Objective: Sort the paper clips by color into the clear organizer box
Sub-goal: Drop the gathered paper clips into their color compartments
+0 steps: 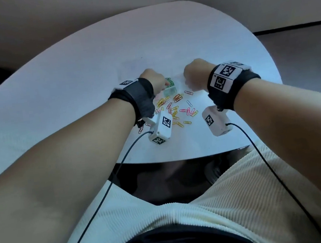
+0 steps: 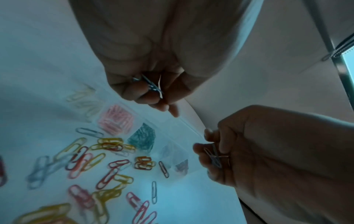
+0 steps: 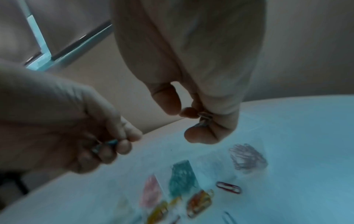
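Both hands hover over the clear organizer box at the middle of the white table. My left hand has its fingers curled round a few blue clips. My right hand pinches a few grey-purple clips between thumb and fingers, and it also shows in the left wrist view as the right hand. The box compartments hold pink clips, green clips, pale yellow clips and purple clips. Loose clips in yellow, pink, red, orange and blue lie scattered in front of the box.
A single red clip lies beside the box on the right. The table's near edge runs just above my lap. Cables from the wrist cameras trail toward me. A window frame stands behind the table.
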Motion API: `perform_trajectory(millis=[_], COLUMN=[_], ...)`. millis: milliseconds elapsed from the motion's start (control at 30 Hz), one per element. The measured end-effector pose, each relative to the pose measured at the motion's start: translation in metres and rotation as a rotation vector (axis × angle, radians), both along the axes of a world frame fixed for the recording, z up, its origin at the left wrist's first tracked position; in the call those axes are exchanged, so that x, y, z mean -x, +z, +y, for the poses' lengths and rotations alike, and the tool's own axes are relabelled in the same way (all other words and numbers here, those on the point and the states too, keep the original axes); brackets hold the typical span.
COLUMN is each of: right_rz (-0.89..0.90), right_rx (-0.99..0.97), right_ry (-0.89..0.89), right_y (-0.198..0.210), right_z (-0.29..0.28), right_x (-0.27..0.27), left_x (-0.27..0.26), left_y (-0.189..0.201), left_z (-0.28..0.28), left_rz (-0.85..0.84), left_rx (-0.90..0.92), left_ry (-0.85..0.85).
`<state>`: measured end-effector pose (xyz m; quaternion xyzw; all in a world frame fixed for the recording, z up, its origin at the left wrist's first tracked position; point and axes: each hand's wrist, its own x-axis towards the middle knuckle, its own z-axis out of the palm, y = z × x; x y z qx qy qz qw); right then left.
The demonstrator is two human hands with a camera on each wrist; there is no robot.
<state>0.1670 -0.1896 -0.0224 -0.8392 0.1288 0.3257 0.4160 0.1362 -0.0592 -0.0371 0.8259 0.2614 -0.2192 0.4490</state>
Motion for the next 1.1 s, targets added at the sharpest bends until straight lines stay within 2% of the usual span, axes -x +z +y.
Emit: perform_trajectory(millis=[100,200,367,467,633,833,933,1000,1100], right_rz=[0.004,0.016,0.098,0.053,-0.174,-0.220,-0.204,-0.193,-0.174], right_rx=[-0.208,-0.301,-0.384,-0.424,-0.369,-0.402,-0.294,-0.233,-0.121], right_ry=[-0.204,-0.303,-0.310,-0.309,-0.370,-0.396,-0.303,-0.221,-0.037], right_y=[0.006,0.005,-0.012,-0.014,-0.016,-0.023,-0.021,-0.019,-0.016], right_z=[0.004,0.005,-0.001,-0.008,-0.025,-0.036,-0.036,-0.036,-0.038], right_x=[-0.013,-0.021,-0.030,-0.032,-0.036,-0.027,-0.018,-0.013,-0.006], left_x=[-0.007,-0.012,-0.020,-0.026,-0.035,-0.033,-0.028,-0.022,-0.003], left_y=[0.007,0.007,0.002,-0.002,-0.008,-0.016,-0.012,-0.009,-0.010], left_z=[-0.008,-0.014,-0.025,-0.032,-0.046,-0.043,-0.036,-0.029,-0.019], left_rz=[-0.001,0.041,0.005,-0.048,-0.071,-0.081,-0.169,-0.264,-0.391], left_rx=[0.146,0.296,0.450,0.506,0.560,0.663,0.600,0.454,0.227], left_ry=[0.129,0.260,0.452,0.513,0.500,0.406,0.371,0.330,0.182])
